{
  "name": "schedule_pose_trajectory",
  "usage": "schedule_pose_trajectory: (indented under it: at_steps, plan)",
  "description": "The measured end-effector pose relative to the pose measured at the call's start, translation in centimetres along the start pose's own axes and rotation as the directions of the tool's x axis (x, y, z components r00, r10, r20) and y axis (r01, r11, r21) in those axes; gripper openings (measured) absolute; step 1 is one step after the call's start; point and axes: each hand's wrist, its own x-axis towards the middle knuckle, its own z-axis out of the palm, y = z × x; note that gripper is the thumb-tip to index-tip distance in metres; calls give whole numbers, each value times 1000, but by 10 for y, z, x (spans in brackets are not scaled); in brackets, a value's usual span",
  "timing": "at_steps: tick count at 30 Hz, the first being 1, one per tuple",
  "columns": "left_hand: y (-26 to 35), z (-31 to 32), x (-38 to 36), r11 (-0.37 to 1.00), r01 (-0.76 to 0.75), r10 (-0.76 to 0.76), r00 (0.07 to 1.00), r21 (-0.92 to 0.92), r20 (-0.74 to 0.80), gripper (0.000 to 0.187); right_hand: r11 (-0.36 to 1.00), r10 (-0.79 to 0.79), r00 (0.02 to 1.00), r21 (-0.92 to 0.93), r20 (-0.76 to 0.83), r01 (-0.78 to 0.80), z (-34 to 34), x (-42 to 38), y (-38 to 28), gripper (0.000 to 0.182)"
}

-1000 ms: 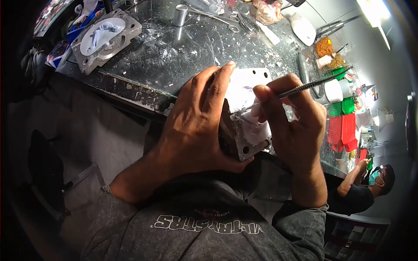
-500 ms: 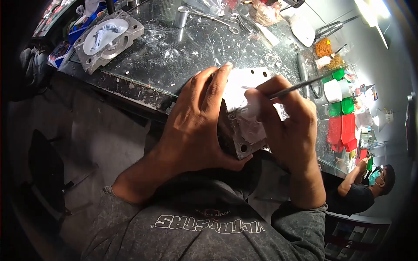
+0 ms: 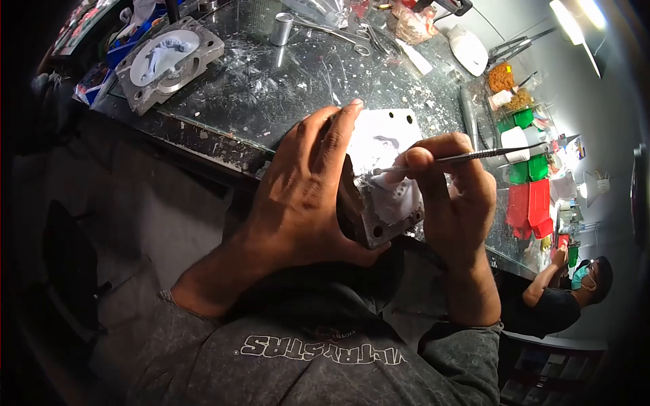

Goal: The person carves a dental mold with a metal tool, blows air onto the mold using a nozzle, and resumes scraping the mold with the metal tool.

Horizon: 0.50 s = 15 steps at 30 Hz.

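My left hand (image 3: 301, 183) is wrapped round the side of a metal dental flask half (image 3: 372, 240), its fingers along the far side and the thumb at the near edge. White plaster (image 3: 396, 203) fills the flask half, brightly lit, with a curved darker shape in its upper part. Between the thumb and fingers of my right hand (image 3: 457, 193) is a slim metal dental carver (image 3: 491, 153) with a knurled handle and a bent end pointing right. Its working tip lies low over the plaster near the flask's left side; whether it touches cannot be made out.
Another flask half (image 3: 169, 61) with a pale arch-shaped impression sits at the bench's left edge. Farther back lie a metal cylinder (image 3: 282, 28), scissors (image 3: 355, 46) and a white-handled tool (image 3: 414, 57). Red bins (image 3: 529, 208) line the right; a masked person (image 3: 558, 298) works beyond.
My right hand has turned, so the carver now lies flatter and its bent end points right. More of the plaster shows. The left hand stays on the flask half.
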Motion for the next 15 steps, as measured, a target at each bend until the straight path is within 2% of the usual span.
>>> schedule_pose_trajectory:
  at_steps: [2, 4, 5, 7, 11, 15]
  plan:
    - [-1, 1, 0, 999, -38, 38, 999, -6, -34, 137, 999, -16, 1000, -44, 17, 17, -1, 5, -4, 6]
    - [-3, 1, 0, 999, -42, 42, 999, -3, -33, 136, 982, -113, 992, -145, 56, 120, -3, 8, -4, 8]
    - [-3, 2, 0, 999, -48, 48, 998, 1, -31, 136, 982, -110, 992, -148, 56, 117, -3, 9, -3, 8]
    - [-3, 2, 0, 999, -50, 49, 998, -4, -31, 135, 969, -208, 978, -127, 26, 210, -1, 9, -2, 9]
    - [-2, 1, 0, 999, -52, 52, 998, 3, -40, 134, 957, -226, 971, -168, 75, 236, -4, 9, -3, 10]
    - [-2, 0, 0, 999, -36, 36, 999, -10, -22, 133, 969, -178, 979, -154, 97, 191, -7, 10, -2, 11]
